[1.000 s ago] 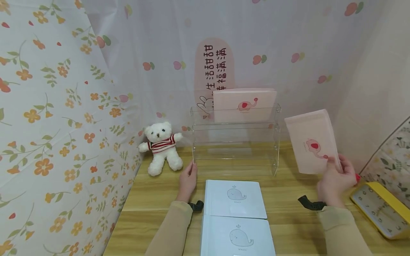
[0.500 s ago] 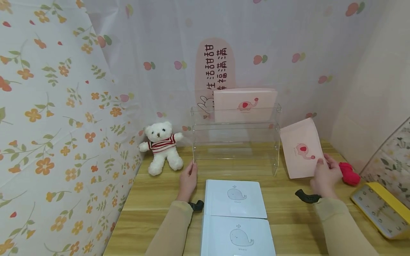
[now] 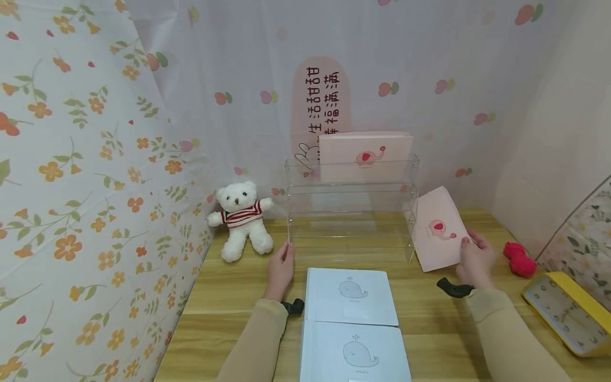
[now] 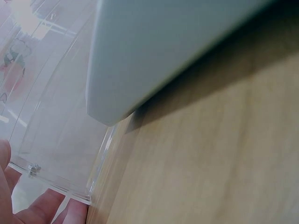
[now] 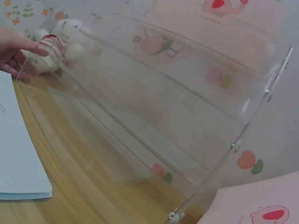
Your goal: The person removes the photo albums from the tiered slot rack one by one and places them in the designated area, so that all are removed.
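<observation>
A pink notebook (image 3: 439, 228) with an elephant drawing is pinched at its right edge by my right hand (image 3: 476, 260). It is tilted, its left part at the right side of a clear acrylic rack (image 3: 350, 236). My left hand (image 3: 279, 269) grips the rack's lower left side panel; in the left wrist view, fingers (image 4: 44, 205) show around the clear edge. Another pink elephant notebook (image 3: 365, 148), apparently with more behind it, stands in the rack's top tier. The pinching fingers are outside the right wrist view, where a corner of the held notebook (image 5: 261, 205) shows.
Two rows of white whale notebooks (image 3: 350, 297) lie in front of the rack. A white teddy bear (image 3: 242, 220) sits left of it. On the right are a red object (image 3: 520, 260) and a yellow clock (image 3: 568, 313). Patterned cloth hangs behind the wooden table (image 3: 219, 318).
My right hand has moved left and down with the pink notebook, bringing it against or behind the rack's right side and uncovering the red object. My left hand has stayed on the rack.
</observation>
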`<state>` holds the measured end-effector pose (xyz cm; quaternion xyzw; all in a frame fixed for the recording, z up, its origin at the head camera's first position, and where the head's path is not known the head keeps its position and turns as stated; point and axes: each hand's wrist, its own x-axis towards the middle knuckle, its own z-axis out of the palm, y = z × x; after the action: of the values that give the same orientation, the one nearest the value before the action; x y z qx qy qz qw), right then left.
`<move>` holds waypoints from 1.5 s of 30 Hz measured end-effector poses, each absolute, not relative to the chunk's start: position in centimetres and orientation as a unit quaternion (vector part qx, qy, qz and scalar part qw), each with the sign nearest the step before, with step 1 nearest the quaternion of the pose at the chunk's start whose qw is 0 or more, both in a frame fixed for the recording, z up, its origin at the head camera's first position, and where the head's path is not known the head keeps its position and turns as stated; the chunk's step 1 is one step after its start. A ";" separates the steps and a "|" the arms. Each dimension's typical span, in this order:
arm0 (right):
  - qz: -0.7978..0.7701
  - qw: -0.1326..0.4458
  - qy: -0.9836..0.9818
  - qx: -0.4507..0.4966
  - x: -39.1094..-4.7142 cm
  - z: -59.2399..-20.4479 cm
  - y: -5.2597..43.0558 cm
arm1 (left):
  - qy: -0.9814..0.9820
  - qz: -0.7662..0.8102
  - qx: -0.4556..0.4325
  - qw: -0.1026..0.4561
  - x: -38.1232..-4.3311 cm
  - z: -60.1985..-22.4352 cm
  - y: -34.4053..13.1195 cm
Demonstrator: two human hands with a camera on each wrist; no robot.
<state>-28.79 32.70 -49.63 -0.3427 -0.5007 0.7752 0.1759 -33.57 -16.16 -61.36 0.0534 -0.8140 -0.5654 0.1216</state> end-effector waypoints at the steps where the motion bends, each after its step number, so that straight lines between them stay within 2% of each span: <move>1: 0.774 0.173 -0.503 -0.344 -28.8 -49.6 32.7 | -0.814 -0.566 0.053 0.119 -33.6 -61.3 -16.2; 11: 0.746 0.165 -0.547 -0.342 -29.1 -50.6 32.5 | -0.816 -0.564 0.056 0.119 -33.6 -61.3 -15.9; 21: 0.706 0.166 -0.609 -0.322 -29.0 -50.9 32.1 | -0.816 -0.548 0.032 0.182 -33.0 -60.9 -15.5; 30: 0.652 0.134 -0.676 -0.317 -28.8 -51.8 32.7 | -0.808 -0.568 0.040 0.151 -34.2 -62.1 -16.1; 45: 0.540 0.080 -0.792 -0.272 -28.1 -53.7 34.3 | -0.816 -0.549 0.024 0.181 -32.4 -60.1 -15.6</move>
<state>-28.13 34.25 -53.67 -0.2718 -0.7922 0.5405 0.0800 -32.40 -15.56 -60.05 0.0245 -0.8157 -0.5490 0.1808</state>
